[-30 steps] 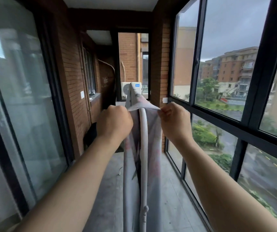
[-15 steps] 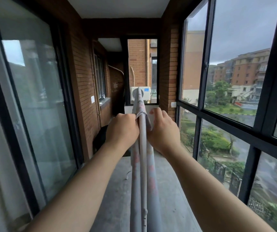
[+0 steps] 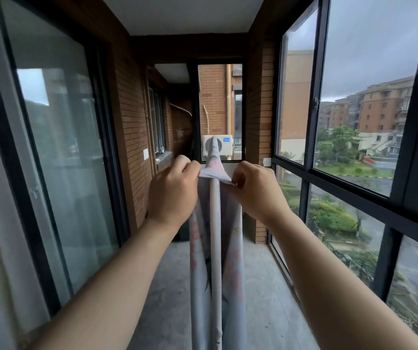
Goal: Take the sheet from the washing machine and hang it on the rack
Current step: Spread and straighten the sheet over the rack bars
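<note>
My left hand (image 3: 175, 193) and right hand (image 3: 255, 190) each pinched the sheet (image 3: 233, 238) draped over the rack (image 3: 215, 223).

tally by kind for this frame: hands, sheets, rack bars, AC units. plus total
Hands: 2, left hand and right hand, each pinching the sheet's top edge
Sheet: 1, draped over the rack bar
Rack bar: 1
AC outdoor unit: 1, behind the far window
Total: 5
</note>
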{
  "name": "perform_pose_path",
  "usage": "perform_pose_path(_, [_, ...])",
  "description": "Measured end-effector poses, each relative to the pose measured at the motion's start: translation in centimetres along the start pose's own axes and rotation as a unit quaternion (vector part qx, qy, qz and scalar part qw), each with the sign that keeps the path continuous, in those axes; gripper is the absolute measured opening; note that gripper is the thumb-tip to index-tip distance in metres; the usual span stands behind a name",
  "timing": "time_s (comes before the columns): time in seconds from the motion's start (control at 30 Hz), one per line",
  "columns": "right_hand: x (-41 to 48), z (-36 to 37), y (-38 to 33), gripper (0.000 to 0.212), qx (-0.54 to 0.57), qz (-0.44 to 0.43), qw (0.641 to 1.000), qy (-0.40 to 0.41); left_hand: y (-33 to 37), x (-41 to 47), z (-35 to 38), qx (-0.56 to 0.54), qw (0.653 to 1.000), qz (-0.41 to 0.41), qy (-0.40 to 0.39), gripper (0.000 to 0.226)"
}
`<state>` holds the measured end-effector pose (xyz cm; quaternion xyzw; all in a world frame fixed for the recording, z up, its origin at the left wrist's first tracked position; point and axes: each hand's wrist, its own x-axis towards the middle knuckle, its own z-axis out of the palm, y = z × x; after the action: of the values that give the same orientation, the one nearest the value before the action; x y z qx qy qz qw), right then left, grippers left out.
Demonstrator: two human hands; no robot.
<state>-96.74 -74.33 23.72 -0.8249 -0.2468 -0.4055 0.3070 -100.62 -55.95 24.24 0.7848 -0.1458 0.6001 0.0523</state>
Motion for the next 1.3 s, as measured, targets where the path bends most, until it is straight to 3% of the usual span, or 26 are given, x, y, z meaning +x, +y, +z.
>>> perform_pose_path(0.1, [0.4,-0.9,-0.1,0.023,0.02,0.002,1.0,0.005,-0.4,-0.1,0.5,-0.014,1.0,0.004,0.012,0.012])
perform_pose_path(0.3, [1.6,-2.4,0.0,0.014,-0.001,-0.004,0.996,-0.091,-0.9,-0.8,0.8,-0.011,0.998,0.051,0.019,0.011])
perform_pose_path(0.47, [-0.8,-0.6,-0.6,0.039,-0.153,-0.083,0.985,0.0,-0.3,-0.6,0.5,-0.123,0.992,-0.039,-0.002,0.01])
perform_pose_path(0.53, [-1.6,0.7,-1.0,0.041,-0.187,-0.105,0.976,0.036,0.0,-0.3,0.5,-0.139,0.99,-0.037,0.0,0.01])
perform_pose_path(0.7, [-3.6,3.6,-0.6,0.017,-0.161,-0.123,0.971,0.124,0.1,0.3,0.4,-0.13,0.991,0.038,-0.008,0.014])
perform_pose_path(0.9, [-4.1,4.1,-0.4,0.014,-0.197,-0.081,0.958,0.192,-0.2,1.7,0.1,-0.067,0.984,0.162,-0.024,0.011])
perform_pose_path(0.97, [-3.8,3.9,-0.7,0.016,-0.199,-0.058,0.957,0.202,0.0,2.5,-0.1,-0.098,0.983,0.142,-0.056,0.01])
perform_pose_path(1.1, [-3.4,3.4,-1.2,0.011,-0.17,-0.05,0.965,0.194,0.5,3.6,-0.2,-0.187,0.976,0.013,-0.106,0.014])
perform_pose_path(1.3, [-3.6,2.5,-1.5,0.015,-0.073,-0.018,0.968,0.238,1.8,3.1,-0.2,-0.182,0.979,-0.021,-0.088,0.008])
